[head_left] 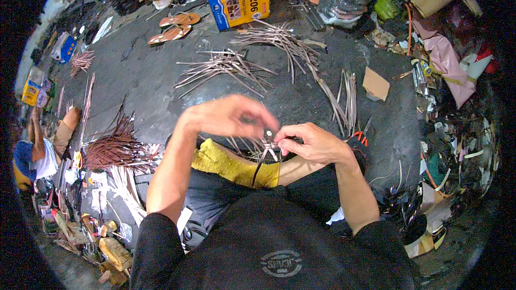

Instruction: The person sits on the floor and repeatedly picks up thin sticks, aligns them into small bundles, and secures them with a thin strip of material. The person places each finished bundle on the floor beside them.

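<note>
Grey ground, small dark piece betw. my two hands

Dark grey ground (134, 59) is spreading round me, w/ scraps (438, 212) lining the R side. Yellow-and-blue box (236, 0) is standing at the far side, well apart from my hands. Pale strip pile (228, 70) is lying ahead of me, ends pointing every which way; brown strip bundle (113, 150) is lying off to my L. Yellow bumpy cloth (217, 161) is lying over my leg (301, 170), below the hands.

L hand (228, 115) is hovering w/ fingers curling by the piece, but it's showing blurred, so can't tell if it's gripping anything. R hand (314, 142) is pinching the piece's R edge, thumb on forefinger, AFAICT. Orange-handled tool (361, 138) is lying nr my R wrist. Narrow dark strip (257, 173) is hanging in front of the cloth; can't tell if it's joined on. Small dark piece (269, 135) is sitting betw. my hands, too tiny to make out further.

Risks, as I'm judging: a fingertip pinch is giving little hold, so a hard tug could be popping the piece loose & losing it among strips. Hanging strip could be snagging on the cloth's bumps, twisting my grip.
</note>
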Demonstrator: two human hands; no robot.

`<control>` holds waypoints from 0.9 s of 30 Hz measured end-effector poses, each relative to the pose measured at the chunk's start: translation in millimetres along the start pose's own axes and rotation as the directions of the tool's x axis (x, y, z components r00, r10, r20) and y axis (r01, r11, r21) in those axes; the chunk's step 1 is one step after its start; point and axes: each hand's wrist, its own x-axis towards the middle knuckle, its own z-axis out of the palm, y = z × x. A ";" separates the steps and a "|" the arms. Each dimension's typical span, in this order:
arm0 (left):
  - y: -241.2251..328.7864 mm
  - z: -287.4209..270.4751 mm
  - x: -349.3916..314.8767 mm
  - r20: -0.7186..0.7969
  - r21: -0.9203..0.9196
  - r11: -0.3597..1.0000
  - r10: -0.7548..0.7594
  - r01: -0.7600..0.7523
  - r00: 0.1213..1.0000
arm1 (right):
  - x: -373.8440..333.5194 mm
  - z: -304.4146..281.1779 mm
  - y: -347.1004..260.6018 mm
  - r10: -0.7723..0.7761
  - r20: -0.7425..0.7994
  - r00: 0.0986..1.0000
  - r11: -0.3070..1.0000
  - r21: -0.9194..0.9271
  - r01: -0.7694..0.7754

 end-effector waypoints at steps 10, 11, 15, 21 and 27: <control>-18.9 100.0 16.2 -0.540 -0.577 0.812 -0.301 -0.086 0.786 | 0.4 34.4 22.3 0.175 -0.358 0.917 0.948 0.312 -0.059; -22.8 105.5 17.6 -0.555 -0.588 0.804 -0.320 -0.089 0.768 | 1.6 37.5 22.2 0.124 -0.395 0.910 0.971 0.239 -0.028; -23.2 115.1 22.5 -0.633 -0.551 0.834 -0.399 -0.025 0.663 | 11.4 48.7 24.6 0.010 -0.697 0.717 0.998 0.055 0.039; -15.4 116.6 23.9 -0.579 -0.650 0.759 -0.473 -0.026 0.664 | 13.7 57.2 25.5 -0.136 -0.722 0.678 0.979 -0.201 -0.018; -20.2 107.1 13.0 -0.449 -0.679 0.734 -0.444 0.027 0.775 | 14.4 71.7 29.9 -0.096 -0.721 0.687 0.995 -0.046 0.090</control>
